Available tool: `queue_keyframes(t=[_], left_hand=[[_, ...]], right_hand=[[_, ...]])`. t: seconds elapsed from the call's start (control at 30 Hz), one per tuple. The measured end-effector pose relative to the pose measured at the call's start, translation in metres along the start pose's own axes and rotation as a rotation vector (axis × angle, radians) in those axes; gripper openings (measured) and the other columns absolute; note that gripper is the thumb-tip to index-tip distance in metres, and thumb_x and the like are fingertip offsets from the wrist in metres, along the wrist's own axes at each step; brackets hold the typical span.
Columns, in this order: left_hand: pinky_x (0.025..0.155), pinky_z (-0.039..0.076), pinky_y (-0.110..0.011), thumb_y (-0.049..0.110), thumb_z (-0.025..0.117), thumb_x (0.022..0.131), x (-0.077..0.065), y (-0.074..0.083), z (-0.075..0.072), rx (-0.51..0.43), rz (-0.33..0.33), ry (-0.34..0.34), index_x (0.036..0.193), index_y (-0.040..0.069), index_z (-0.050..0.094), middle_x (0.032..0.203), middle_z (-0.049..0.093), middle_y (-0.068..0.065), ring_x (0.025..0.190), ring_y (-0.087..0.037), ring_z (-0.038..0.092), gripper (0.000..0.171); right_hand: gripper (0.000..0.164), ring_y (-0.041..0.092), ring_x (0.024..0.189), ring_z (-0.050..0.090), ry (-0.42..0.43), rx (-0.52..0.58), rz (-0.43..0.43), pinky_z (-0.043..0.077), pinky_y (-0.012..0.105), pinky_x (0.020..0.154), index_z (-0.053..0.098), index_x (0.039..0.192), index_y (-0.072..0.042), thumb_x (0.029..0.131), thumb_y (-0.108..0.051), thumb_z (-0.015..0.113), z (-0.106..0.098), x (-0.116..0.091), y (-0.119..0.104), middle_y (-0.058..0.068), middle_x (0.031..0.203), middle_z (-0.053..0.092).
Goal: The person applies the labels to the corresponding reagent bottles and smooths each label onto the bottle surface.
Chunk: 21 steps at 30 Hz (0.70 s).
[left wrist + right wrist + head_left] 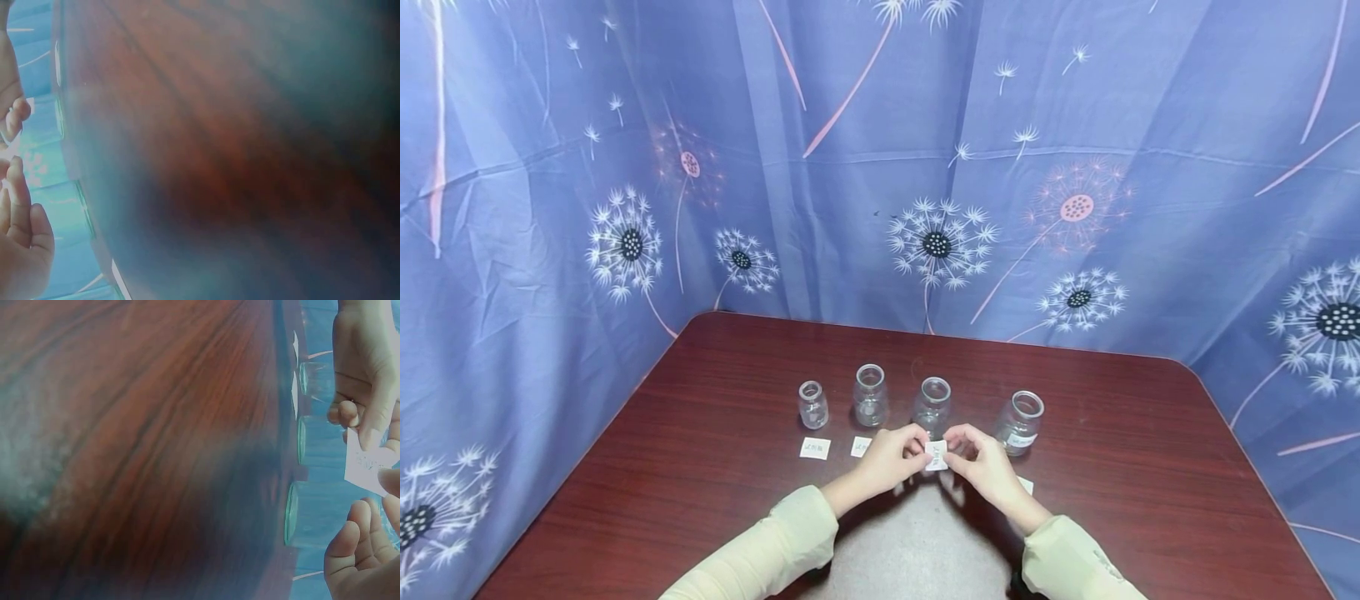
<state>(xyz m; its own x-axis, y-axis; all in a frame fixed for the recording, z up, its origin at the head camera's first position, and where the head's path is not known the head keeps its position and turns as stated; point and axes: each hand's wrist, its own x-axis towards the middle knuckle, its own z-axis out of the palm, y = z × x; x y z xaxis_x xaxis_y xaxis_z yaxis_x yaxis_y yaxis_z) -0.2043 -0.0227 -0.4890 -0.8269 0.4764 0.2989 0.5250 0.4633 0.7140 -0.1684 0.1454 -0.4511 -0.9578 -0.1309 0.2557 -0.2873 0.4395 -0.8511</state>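
A small white paper label (936,456) with handwriting on it is held up between my two hands. My left hand (889,458) pinches its left edge between thumb and fingers. On the opposite edge, my right hand (988,468) pinches it the same way. In the right wrist view the label (364,464) is tilted, with the left thumb (373,425) pressed on its face. Just behind the hands stands an upright glass jar (933,398), its lower part partly hidden by them.
Two more glass jars, a small one (813,408) and a taller one (870,400), stand to the left. At right, a wider jar (1026,408) carries a white label (1021,442). Paper labels (815,448) lie on the dark red table (715,400). A patterned blue curtain (850,208) hangs behind.
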Motion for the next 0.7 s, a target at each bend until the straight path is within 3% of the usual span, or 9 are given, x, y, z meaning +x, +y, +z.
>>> queue_keyframes(t=[0.23,0.5,0.7], left_hand=[[0.057,0.042,-0.008,0.011,0.065,0.075,0.0,0.0,0.0,0.026,0.032,-0.021,0.08,0.011,0.056,0.071,0.068,-0.001,0.057,0.002,0.057,0.01],[0.058,0.043,-0.01,0.009,0.064,0.076,-0.001,0.006,-0.003,0.017,0.041,-0.041,0.079,0.009,0.056,0.072,0.068,-0.003,0.059,-0.002,0.059,0.009],[0.059,0.044,-0.01,0.008,0.064,0.075,-0.001,0.007,-0.002,-0.011,0.026,-0.038,0.08,0.008,0.056,0.072,0.067,-0.004,0.061,-0.003,0.06,0.009]], right_hand=[[0.016,0.0,0.056,0.047,-0.036,-0.012,0.021,0.041,0.018,0.053,0.058,0.077,-0.007,0.068,0.0,0.068,0.004,0.005,0.028,0.001,0.068,0.058],[0.011,-0.001,0.053,0.045,-0.062,-0.009,-0.003,0.04,0.019,0.05,0.057,0.073,-0.008,0.07,-0.002,0.066,0.003,0.005,0.031,-0.001,0.065,0.056],[0.009,-0.001,0.052,0.045,-0.013,-0.023,-0.004,0.04,0.018,0.049,0.06,0.072,-0.008,0.071,-0.002,0.067,0.004,0.005,0.029,-0.001,0.063,0.058]])
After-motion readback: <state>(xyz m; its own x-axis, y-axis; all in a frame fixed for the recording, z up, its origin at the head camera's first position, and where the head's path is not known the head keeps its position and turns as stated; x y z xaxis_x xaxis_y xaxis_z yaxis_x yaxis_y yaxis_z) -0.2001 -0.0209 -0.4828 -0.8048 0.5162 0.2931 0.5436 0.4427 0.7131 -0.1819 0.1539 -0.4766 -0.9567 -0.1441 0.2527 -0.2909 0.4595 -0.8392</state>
